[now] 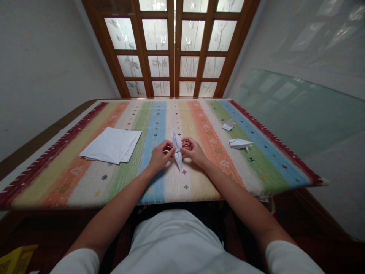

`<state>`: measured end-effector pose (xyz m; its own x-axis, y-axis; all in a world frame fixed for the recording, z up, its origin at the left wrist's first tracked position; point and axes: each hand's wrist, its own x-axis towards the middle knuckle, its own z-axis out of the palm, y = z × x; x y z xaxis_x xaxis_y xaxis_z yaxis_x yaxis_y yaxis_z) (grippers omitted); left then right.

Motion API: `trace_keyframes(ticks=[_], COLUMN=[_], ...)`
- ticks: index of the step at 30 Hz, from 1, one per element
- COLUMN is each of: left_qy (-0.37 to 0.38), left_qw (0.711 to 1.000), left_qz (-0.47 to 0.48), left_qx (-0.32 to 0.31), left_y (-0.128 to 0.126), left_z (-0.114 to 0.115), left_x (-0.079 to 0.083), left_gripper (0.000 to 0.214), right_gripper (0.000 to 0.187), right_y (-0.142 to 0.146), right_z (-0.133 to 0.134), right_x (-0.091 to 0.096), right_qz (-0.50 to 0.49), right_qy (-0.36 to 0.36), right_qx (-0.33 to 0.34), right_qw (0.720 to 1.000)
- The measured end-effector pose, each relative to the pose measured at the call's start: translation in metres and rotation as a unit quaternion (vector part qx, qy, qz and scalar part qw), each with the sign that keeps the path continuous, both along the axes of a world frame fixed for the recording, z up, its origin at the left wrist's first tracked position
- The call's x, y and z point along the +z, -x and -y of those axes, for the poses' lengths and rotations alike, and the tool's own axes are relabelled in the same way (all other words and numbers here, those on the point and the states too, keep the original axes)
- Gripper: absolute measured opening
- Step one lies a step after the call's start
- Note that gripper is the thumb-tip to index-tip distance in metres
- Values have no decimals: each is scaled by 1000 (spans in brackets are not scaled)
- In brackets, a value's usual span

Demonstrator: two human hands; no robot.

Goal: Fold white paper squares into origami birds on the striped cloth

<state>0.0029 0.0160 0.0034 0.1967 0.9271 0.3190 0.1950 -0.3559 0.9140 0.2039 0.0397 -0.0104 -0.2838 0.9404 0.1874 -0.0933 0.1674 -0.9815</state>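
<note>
A long, narrow folded white paper [177, 150], pointed at both ends, stands nearly upright in the picture at the middle of the cloth. My left hand [161, 155] pinches it from the left side. My right hand [192, 151] grips it from the right, fingers curled over the folds. Both hands meet at the paper's middle, and their fingertips hide part of it. A stack of white paper sheets [111, 145] lies to the left of my left hand, out of reach of its fingers.
Two small folded white paper figures [228, 125] [240, 143] lie to the right on a striped cotton tablecloth [85, 182]. A wooden door with frosted panes [173, 49] stands behind the table. A yellow packet [17, 260] lies low at the left, below the table edge.
</note>
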Motion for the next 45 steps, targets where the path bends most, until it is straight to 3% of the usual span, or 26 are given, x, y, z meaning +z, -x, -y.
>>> trace_keyframes(ticks=[9,14,18,27,31,35,40,45], left_qy=[-65,-36,-33,51,87,79,111,122], left_qw=[995,995,991,999,994,994,991,989], left_qz=[-59,-92,-121,11,71,77,76,75], left_qx=[38,6,38,14,-7,4,-16,-25], left_y=[-2,-2,1,5,4,5,4,2], left_z=[0,2,0,-8,-9,-9,-5,-2], left_x=[1,1,1,-7,-9,-7,-1,2], left_gripper=[15,30,46,34,39,35,45,49], right_gripper=[42,27,15,25,29,23,24,25], right_y=[6,7,6,-2,-5,-7,-5,-2], right_z=[9,15,17,14,12,13,12,8], right_x=[6,12,11,9,8,7,6,3], right_qz=[49,125,162,137,119,82,59,39], right_qy=[-84,-188,-258,-250,-218,-174,-125,-118], right_qx=[-50,-50,-23,-54,-5,31,-17,-33], right_qw=[994,973,952,957,969,981,990,992])
